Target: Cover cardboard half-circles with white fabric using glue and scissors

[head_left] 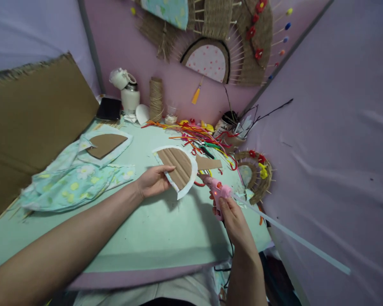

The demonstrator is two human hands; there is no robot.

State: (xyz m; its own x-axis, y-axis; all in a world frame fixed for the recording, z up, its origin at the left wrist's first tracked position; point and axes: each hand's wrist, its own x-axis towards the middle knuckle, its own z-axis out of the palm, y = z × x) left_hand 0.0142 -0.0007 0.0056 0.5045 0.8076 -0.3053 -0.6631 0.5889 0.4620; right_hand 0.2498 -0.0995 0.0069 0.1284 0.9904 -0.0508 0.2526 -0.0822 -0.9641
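My left hand [155, 180] pinches the straight edge of a half-round cardboard piece [177, 163], thumb on top. White-backed fabric [190, 187] borders the cardboard, folded over along the straight side and sticking out around the curve. My right hand [230, 212] is wrapped around a pink glue gun [219, 191] with a small red light lit. Its nozzle points at the curved fabric edge, close to it; whether they touch I cannot tell. A long clear glue stick [293, 233] juts out of the gun's back.
Patterned fabric [79, 187] with another cardboard shape [106, 144] lies at left. Pipe cleaners [191, 134] and pliers [207, 151] are behind. A twine roll [156, 100] and white jar [130, 100] stand by the wall. A decorated arch [258, 174] leans at right.
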